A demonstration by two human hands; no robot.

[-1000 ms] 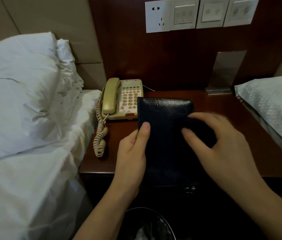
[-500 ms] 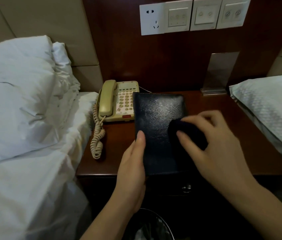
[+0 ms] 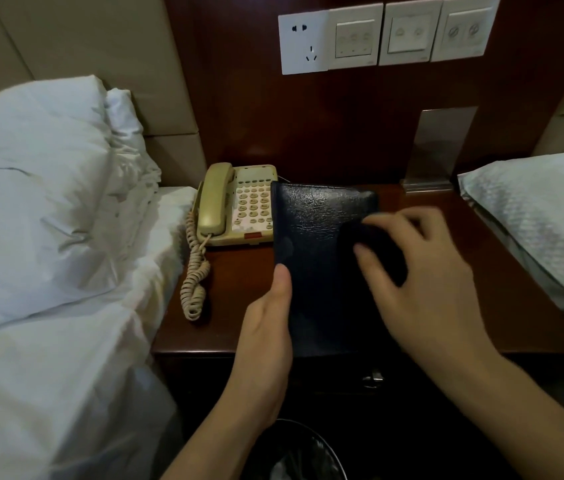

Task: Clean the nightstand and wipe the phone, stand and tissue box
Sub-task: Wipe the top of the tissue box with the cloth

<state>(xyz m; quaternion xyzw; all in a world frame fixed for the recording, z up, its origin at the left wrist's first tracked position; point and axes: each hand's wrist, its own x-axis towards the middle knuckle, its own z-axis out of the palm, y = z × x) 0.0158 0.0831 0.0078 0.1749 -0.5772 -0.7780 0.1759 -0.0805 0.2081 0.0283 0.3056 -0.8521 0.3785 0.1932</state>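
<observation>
A dark leather tissue box (image 3: 311, 237) lies lengthwise on the wooden nightstand (image 3: 239, 289), reaching its front edge. My left hand (image 3: 266, 327) grips the box's left side, thumb on top. My right hand (image 3: 425, 282) presses a dark cloth (image 3: 363, 244) onto the box's upper right part; the hand is slightly blurred. A beige corded phone (image 3: 239, 206) sits just left of the box at the back, its coiled cord hanging over the left edge. A shiny metal stand (image 3: 439, 150) is upright at the back right against the wall.
White pillows and bedding (image 3: 31, 202) press against the nightstand's left side, and another bed's pillow (image 3: 533, 209) overlaps its right side. A lined waste bin (image 3: 294, 452) sits on the floor below the drawer knob (image 3: 374, 377). Wall socket and switches (image 3: 377, 36) are above.
My right hand has slid the cloth a little toward the far end of the tissue box. My left hand keeps its grip on the box's left side.
</observation>
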